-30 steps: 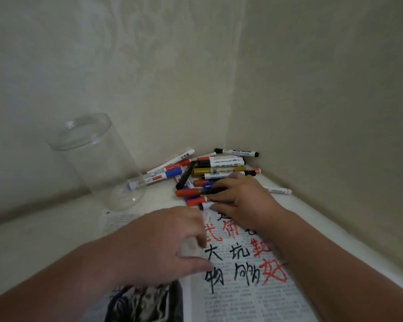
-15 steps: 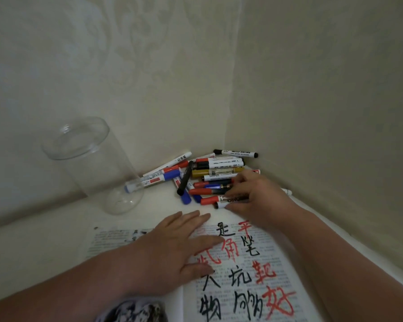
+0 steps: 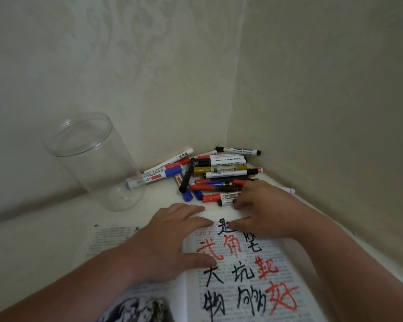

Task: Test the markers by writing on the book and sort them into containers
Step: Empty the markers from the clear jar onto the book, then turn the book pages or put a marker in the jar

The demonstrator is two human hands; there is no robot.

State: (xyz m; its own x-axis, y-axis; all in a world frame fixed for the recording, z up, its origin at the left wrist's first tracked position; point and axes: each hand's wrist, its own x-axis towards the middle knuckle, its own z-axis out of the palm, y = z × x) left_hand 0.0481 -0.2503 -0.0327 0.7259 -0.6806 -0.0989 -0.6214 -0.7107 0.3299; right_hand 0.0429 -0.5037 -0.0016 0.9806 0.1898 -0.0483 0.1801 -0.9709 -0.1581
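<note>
Wall [image 3: 149,66]: pale cream; the far-left face carries a faint tone-on-tone scroll pattern, the right face looks plain.
Jar [image 3: 91,159]: clear, colourless.
Markers [image 3: 219,180]: mostly white barrels with red, blue or black caps.
Mustard marker [image 3: 219,169]: yellow-brown barrel, pale label.
Black marker [image 3: 187,175]: black all over.
Book [image 3: 277,259]: white page, fine grey print, overwritten with big black and red characters.
Picture [image 3: 137,307]: near left, seemingly black-and-white.
Table [image 3: 33,240]: off-white.
</note>
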